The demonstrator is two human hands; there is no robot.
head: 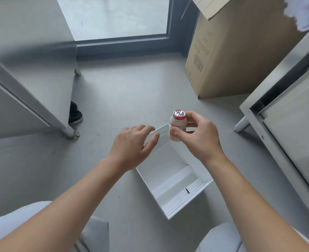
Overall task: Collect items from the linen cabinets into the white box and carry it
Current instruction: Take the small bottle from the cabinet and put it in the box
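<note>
White box (170, 179) lies open on the floor, so the small bottle (177, 127) should go down upright through its open top, well inside the walls. Right hand (199, 137) pinches that bottle just above the box's far end (foil cap up), while left hand (132, 144), fingers loosely spread, rests on the box's far rim.

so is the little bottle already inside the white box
No, the right hand holds the bottle in the air above the far end of the white box.
</note>
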